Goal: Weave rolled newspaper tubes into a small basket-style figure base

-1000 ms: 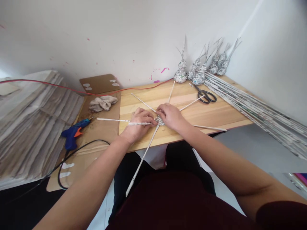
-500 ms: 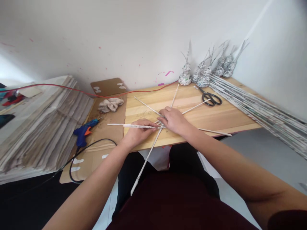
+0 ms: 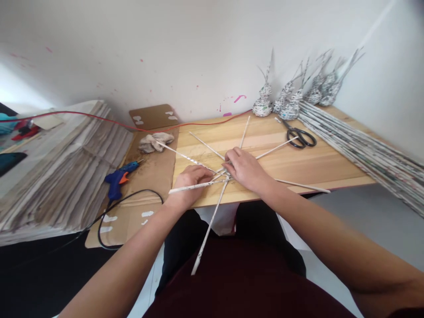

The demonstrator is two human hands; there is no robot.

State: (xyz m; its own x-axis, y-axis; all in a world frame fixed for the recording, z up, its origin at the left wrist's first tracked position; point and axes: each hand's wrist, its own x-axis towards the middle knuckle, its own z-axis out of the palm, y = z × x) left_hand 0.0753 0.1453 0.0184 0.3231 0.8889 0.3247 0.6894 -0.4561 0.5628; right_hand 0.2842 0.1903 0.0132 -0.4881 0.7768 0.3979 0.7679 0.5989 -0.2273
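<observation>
Thin rolled-newspaper tubes cross in a star shape, with one tube (image 3: 212,225) reaching past the table's front edge over my lap. My right hand (image 3: 247,170) is closed on the crossing of the tubes, partly covering it. Just left of the crossing, my left hand (image 3: 192,181) has its fingers curled at a paper tube (image 3: 185,189) that lies across it toward the lower left. Another paper tube (image 3: 179,153) points up and left above that hand, its far end by a crumpled cloth (image 3: 155,142). My fingertips partly hide which tubes they pinch.
Black-handled scissors (image 3: 300,136) lie at the right. Behind them stand several woven paper gourd shapes (image 3: 263,104) beside a bundle of paper tubes (image 3: 357,145). At left are a blue glue gun (image 3: 117,179) with a black cord and a tall paper stack (image 3: 69,176). A red wire (image 3: 115,123) runs along the wall.
One tube at the left has swung up toward the cloth, away from my left hand. The tube across that hand now slants lower. My right hand stays at the crossing; the view shifted slightly.
</observation>
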